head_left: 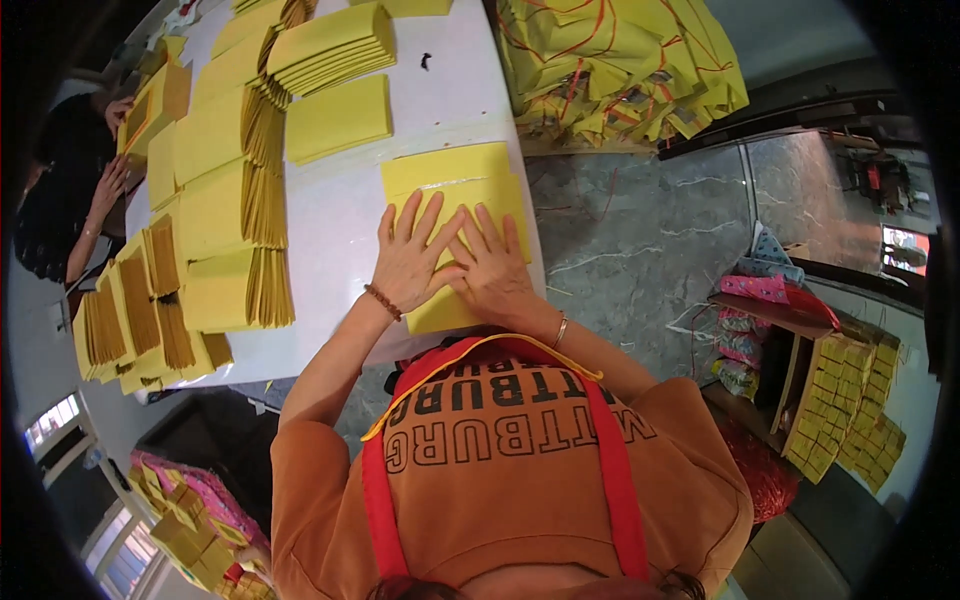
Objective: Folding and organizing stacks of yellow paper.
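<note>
A large yellow paper sheet (445,172) lies near the right edge of the white table (340,210), with a pale shiny strip across its upper part. My left hand (412,250) rests flat on it, fingers spread, a beaded bracelet at the wrist. Beside it, my right hand (492,275) also presses down with fingers stretched out; the two hands meet at the thumbs and index fingers. Neither hand grips anything. Under the palms the paper is partly hidden, and I cannot tell whether it is one sheet or several. A flat yellow stack (338,118) lies just beyond, to the left.
Fanned yellow paper bundles (265,190) cover the table's left side, with a layered pile (335,45) farther back. Another person's hands (108,185) work at the left edge. Yellow bundles with red ties (620,70) are heaped at the far right. A wooden shelf (790,385) stands right.
</note>
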### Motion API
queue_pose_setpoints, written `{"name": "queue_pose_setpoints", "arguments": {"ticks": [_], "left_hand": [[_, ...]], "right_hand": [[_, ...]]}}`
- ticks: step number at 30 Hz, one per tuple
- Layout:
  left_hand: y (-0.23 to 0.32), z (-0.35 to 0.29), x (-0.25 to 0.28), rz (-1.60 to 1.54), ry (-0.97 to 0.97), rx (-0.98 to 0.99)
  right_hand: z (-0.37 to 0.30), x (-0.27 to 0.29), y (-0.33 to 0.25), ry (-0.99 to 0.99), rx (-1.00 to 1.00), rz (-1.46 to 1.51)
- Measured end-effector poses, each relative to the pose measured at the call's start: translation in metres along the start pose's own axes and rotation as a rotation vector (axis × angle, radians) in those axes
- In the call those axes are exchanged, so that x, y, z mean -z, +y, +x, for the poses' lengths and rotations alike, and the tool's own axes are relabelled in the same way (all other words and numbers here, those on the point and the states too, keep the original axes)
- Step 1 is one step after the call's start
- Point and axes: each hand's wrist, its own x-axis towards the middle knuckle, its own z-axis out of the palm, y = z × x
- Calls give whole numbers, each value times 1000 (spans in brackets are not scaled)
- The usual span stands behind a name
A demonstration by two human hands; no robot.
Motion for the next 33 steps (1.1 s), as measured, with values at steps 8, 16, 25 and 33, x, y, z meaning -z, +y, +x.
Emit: {"name": "queue_pose_setpoints", "arguments": {"ticks": [8, 16, 25, 33], "left_hand": [[0, -4, -7, 97, -24, 6], [2, -4, -3, 156, -19, 11], [21, 1, 3, 201, 75, -226], [26, 0, -4, 462, 104, -280]], "right_hand": [[-13, 6, 16, -63, -7, 176], [-18, 1, 29, -91, 4, 128], [-11, 20, 37, -167, -162, 572], [-1, 44, 32, 104, -384, 1112]]}}
